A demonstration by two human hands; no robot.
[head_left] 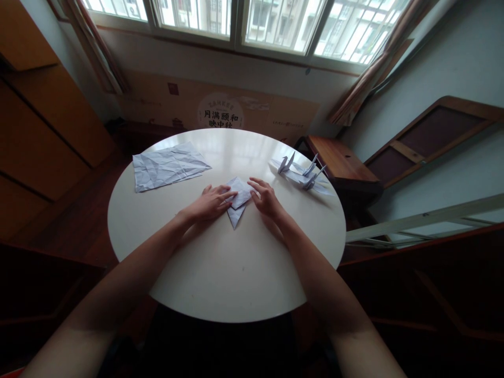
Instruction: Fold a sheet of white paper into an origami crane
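A folded sheet of white paper (238, 195) lies on the round white table in front of me, with a pointed flap toward me. My left hand (214, 201) rests on its left side, fingers stretched out over the paper. At the right edge, my right hand (264, 197) touches the paper with its fingers apart. Several folded paper cranes (301, 172) stand together at the far right of the table. Creased sheets of paper (169, 167) lie in a stack at the far left.
The round white table (236, 283) has its near edge just before my body. A brown wooden stool or small table (338, 160) stands beyond it at the right. A printed cardboard panel (157, 102) leans under the window, and a wooden cabinet (51, 131) is at the left.
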